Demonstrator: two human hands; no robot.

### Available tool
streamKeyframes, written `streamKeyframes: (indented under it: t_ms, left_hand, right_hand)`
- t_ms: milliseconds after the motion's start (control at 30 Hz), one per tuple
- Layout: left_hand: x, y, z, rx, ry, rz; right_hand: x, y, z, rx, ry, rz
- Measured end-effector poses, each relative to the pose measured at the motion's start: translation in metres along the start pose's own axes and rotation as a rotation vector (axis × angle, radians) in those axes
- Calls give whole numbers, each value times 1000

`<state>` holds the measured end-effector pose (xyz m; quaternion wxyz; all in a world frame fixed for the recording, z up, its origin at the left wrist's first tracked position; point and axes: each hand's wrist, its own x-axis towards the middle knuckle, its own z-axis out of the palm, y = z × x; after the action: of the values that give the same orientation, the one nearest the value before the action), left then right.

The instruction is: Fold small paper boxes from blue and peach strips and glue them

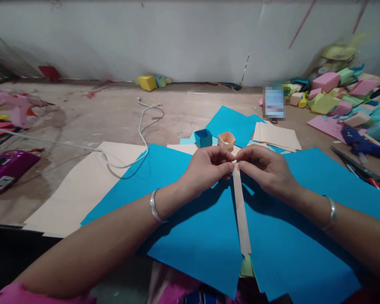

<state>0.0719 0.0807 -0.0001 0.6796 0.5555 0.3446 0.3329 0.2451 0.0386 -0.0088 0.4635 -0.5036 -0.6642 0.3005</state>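
My left hand [207, 166] and my right hand [266, 169] meet at the centre, each with thumb and fingers pinched together at the top end of a narrow peach paper strip [241, 211]. A speck of pale green shows between the fingertips. From there the strip runs down toward me, with a folded light green paper piece [247, 268] at its near end. Beneath the hands lie a left blue sheet [190, 228] and a right blue sheet [291, 253]. Just beyond the fingers stand a small blue paper box [203, 138] and a small peach paper box [226, 140], both open-topped.
Peach sheets [79, 190] and a white cable [141, 126] lie at left, near a purple power strip [12, 171] and a pink glue gun [17, 107]. At right are scissors [354, 162], a blue glue gun [364, 141] and a pile of coloured paper boxes [326, 82].
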Motion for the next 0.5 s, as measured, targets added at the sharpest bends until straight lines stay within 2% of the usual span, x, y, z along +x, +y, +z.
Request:
streamKeyframes:
  t_ms: [267, 400, 500]
  left_hand:
    - [0, 0, 0, -9, -38, -89]
    - [0, 1, -2, -4, -56, -111]
    - [1, 5, -4, -63, 3, -158]
  right_hand:
    - [-5, -4, 5, -161, 64, -142]
    - [-4, -8, 2, -232, -14, -215]
    - [0, -4, -5, -309, -86, -357]
